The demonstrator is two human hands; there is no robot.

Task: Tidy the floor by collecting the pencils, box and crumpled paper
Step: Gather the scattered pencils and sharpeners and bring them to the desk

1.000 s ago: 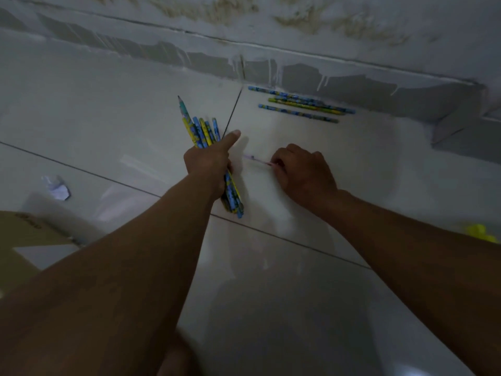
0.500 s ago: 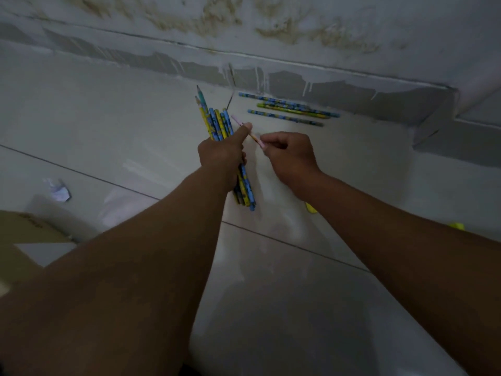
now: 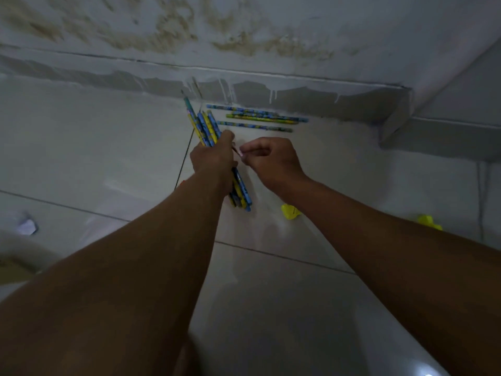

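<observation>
- Forearms are reaching forward from the bottom edge of the view, over the pale tiled floor (image 3: 284,308).
- At the left edge, a blurred tan shape, perhaps the box (image 3: 10,263), is lying on the floor, with a white crumpled paper (image 3: 26,226) just beyond it.
- Two yellow crumpled papers are sitting on the floor, one (image 3: 290,211) just beside the right wrist and another (image 3: 429,222) farther right.
- The left hand (image 3: 212,161) is gripping a bundle of blue and yellow pencils (image 3: 204,127), its fingers curled round the middle; the tips are sticking out toward the wall and the back ends are poking out below the hand.
- The right hand (image 3: 271,162) is pinching a single thin pencil (image 3: 236,151) between thumb and fingertips, its far end meeting the left hand's grip on the bundle.
- Beyond the hands, several loose pencils (image 3: 257,121) are lying side by side on the floor, roughly parallel to the grey skirting (image 3: 311,100) and near it.
- Behind the skirting, a stained wall (image 3: 244,31) is rising.
</observation>
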